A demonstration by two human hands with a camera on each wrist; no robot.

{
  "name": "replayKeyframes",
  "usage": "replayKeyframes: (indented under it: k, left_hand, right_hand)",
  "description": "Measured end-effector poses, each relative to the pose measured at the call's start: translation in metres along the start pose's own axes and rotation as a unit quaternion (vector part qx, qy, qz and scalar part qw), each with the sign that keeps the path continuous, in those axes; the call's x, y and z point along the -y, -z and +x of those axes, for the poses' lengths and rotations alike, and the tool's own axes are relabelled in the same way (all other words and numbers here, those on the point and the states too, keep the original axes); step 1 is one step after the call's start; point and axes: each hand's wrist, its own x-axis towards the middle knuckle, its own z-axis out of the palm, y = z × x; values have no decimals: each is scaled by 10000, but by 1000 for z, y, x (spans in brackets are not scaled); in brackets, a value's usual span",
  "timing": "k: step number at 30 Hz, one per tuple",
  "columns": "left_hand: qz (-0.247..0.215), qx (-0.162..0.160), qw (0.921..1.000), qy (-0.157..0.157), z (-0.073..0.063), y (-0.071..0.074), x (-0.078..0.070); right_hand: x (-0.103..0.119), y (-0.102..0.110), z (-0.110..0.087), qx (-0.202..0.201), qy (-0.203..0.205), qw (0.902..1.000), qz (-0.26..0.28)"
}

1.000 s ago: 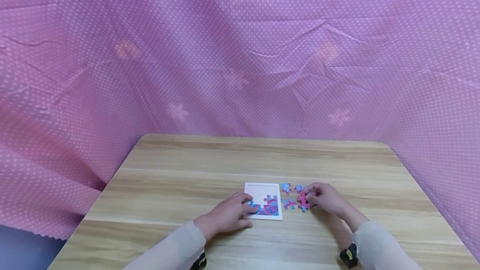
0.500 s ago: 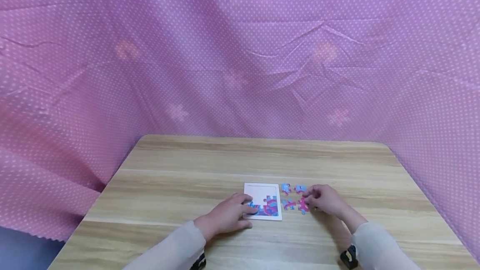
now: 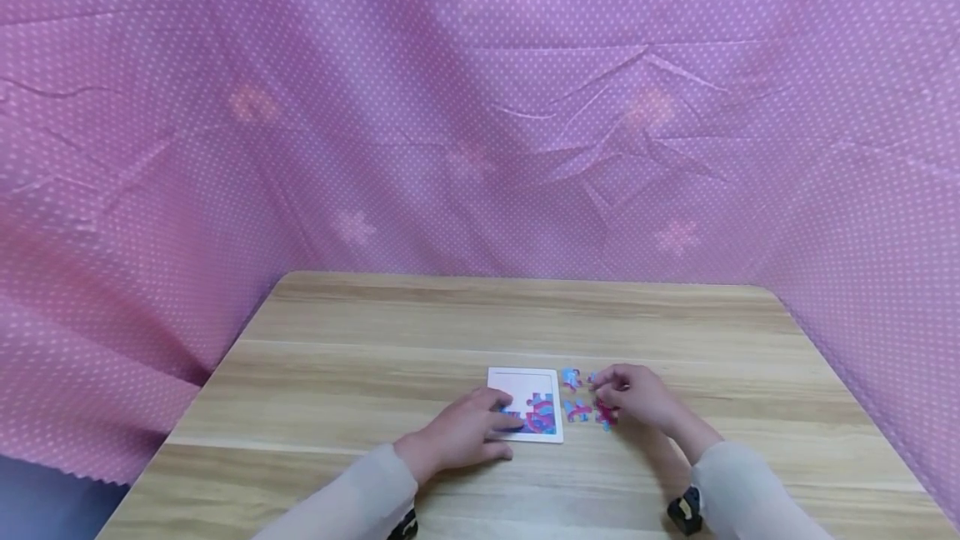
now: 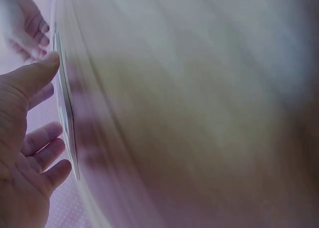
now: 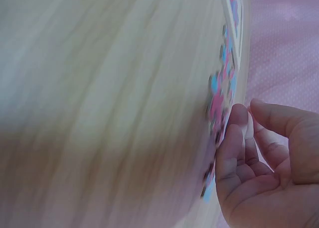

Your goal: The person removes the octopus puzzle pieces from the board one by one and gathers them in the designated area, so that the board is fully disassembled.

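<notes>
My left hand [image 3: 468, 432] lies with fingers spread on the left side of a white puzzle frame [image 3: 559, 407]. Joined jigsaw pieces [image 3: 542, 419] in blue, purple and pink fill its lower part, partly under the fingers. My right hand [image 3: 641, 397] hovers over loose pieces to the frame's right, fingers loosely bent. It partly covers a blue piece [image 3: 592, 378] and a magenta piece [image 3: 604, 417]. Nothing shows between thumb and fingers of this hand [image 5: 269, 163] in the right wrist view. Two more loose pieces, a blue one [image 3: 572, 378] and a pink-and-blue one [image 3: 577, 411], lie beside the frame.
The wooden table [image 3: 360, 357] carries the frame and pieces near its middle. A pink dotted cloth [image 3: 480, 148] hangs behind and along both sides. Black bands [image 3: 686, 512] show at both wrists, by the light sleeves.
The magenta piece, in my right fingers earlier, now lies on the table. My right hand has shifted left over the upper right blue piece. My left hand slid slightly right on the frame.
</notes>
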Motion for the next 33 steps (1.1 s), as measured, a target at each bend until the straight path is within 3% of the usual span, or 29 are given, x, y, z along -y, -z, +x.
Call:
replayKeyframes:
  k: [9, 14, 19, 33]
  left_hand:
    - [23, -20, 9998, -198, 7, -3, -14]
    - [52, -46, 9995, -293, 9, -6, -16]
    - [32, 31, 9995, -316, 10, -5, -17]
    - [26, 32, 9996, -293, 11, -8, -15]
  right_hand:
    - [15, -19, 9, 436, 513, 9977, 104]
    - [23, -28, 14, 533, 792, 9953, -188]
    - [25, -35, 20, 621, 946, 9927, -409]
    - [27, -42, 23, 832, 1093, 9901, -291]
